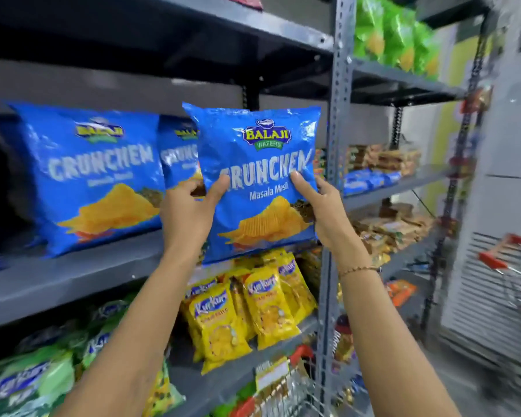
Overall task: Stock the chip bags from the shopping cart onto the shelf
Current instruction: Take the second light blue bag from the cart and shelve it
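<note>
I hold a blue Crunchem chip bag (259, 164) upright in front of the grey middle shelf (73, 281). My left hand (190, 212) grips its lower left edge and my right hand (322, 212) grips its lower right edge. Two more blue Crunchem bags stand on that shelf: a large one (94, 176) at the left and another (178, 152) partly hidden behind the bag I hold. The bag's bottom hangs just over the shelf's front edge. A shopping cart (283, 386) with red trim shows at the bottom, below my arms.
Yellow Kurkure bags (247, 308) fill the shelf below, green bags (27, 383) lie at lower left. A perforated grey upright post (334, 176) stands just right of the held bag. Beyond it are shelves of biscuits (382, 161) and green bags (394, 34). A second cart (512, 266) stands at right.
</note>
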Tool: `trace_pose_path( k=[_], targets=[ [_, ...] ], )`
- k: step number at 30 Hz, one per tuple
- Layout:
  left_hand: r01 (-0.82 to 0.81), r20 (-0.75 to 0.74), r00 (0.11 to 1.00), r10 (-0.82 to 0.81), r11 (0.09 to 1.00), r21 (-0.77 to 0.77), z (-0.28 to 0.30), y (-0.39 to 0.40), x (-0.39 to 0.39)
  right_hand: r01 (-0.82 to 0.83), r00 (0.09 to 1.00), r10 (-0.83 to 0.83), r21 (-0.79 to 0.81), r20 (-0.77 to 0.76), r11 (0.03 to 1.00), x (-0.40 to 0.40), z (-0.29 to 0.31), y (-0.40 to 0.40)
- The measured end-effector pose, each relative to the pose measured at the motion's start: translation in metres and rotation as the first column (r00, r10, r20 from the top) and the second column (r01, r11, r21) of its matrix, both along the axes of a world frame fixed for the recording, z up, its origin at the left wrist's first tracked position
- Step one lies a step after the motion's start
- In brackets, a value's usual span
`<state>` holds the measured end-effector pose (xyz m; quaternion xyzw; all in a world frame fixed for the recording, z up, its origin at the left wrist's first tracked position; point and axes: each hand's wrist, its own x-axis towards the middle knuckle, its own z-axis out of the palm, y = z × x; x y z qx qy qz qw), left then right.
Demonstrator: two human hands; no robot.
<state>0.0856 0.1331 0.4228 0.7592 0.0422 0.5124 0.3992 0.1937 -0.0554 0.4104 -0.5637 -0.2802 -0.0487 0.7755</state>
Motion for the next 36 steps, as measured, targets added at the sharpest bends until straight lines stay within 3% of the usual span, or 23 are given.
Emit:
trace_pose_path(
  k=[7, 13, 24, 31, 34, 36],
  targets=[
    [-0.1, -0.082, 0.992, 0.097, 0.994, -0.032, 0.051, 0.05, 0.032, -0.087, 0.994, 0.085, -0.036, -0.069, 0.996, 0.057, 0.039, 0.074],
    [-0.18, -0.23, 0.96, 0.158, 0.981, -0.075, 0.049, 0.069, 0.061, -0.106, 0.991, 0.098, -0.081, -0.094, 0.991, 0.091, 0.036, 0.104],
    [-0.176, -0.365, 0.922, 0.128, 0.979, -0.102, 0.042, 0.077, 0.096, 0.092, 0.996, -0.091, -0.041, 0.02, 0.995, 0.119, 0.019, 0.124],
    [-0.245, -0.369, 0.902, 0.224, 0.969, -0.01, 0.029, 0.07, 0.093, 0.176, 0.984, -0.174, -0.049, 0.05, 0.983, 0.121, 0.008, 0.129],
    [-0.315, -0.372, 0.864, 0.339, 0.941, 0.127, 0.023, 0.063, 0.085, 0.236, 0.97, -0.231, -0.054, 0.083, 0.97, 0.114, 0.005, 0.127],
    [-0.39, -0.295, 0.842, 0.452, 0.887, 0.246, 0.019, 0.057, 0.075, 0.366, 0.922, -0.362, -0.001, 0.135, 0.931, 0.103, 0.003, 0.126]
  ],
)
